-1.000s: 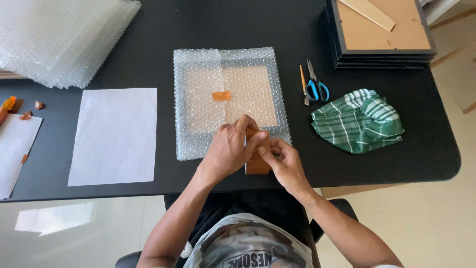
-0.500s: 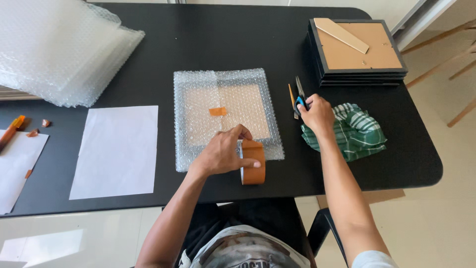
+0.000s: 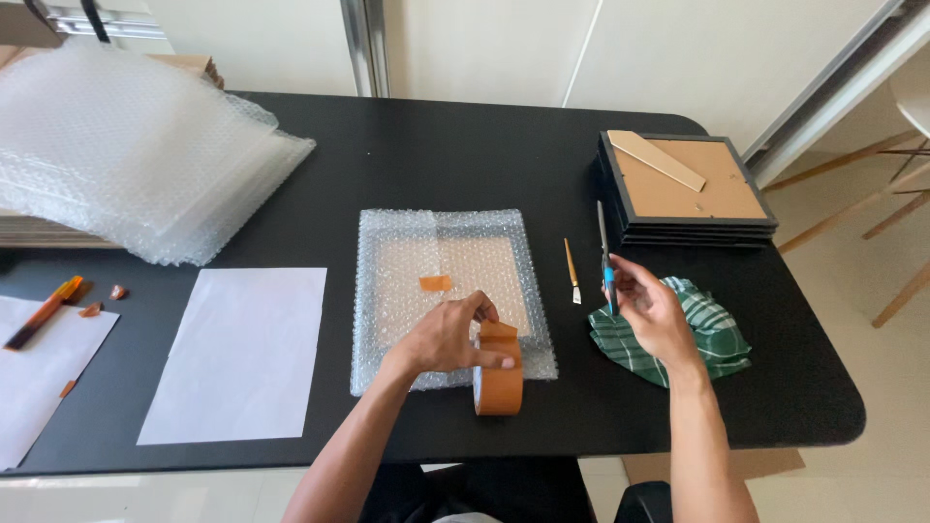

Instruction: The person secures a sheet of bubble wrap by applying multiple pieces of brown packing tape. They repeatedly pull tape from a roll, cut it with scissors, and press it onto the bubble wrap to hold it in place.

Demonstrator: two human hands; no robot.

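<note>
Right hand (image 3: pixel 651 312) has lifted the scissors (image 3: pixel 606 260) beside the bubble-wrapped frame (image 3: pixel 448 291), grip pinching; left hand (image 3: pixel 448 337) pinches the tape roll (image 3: pixel 499 373), ready for cutting.

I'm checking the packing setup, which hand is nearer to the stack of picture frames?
Right. The right hand holds blue-handled scissors over the green cloth, just below the stack of picture frames. The left hand is farther away, on the brown tape roll.
</note>
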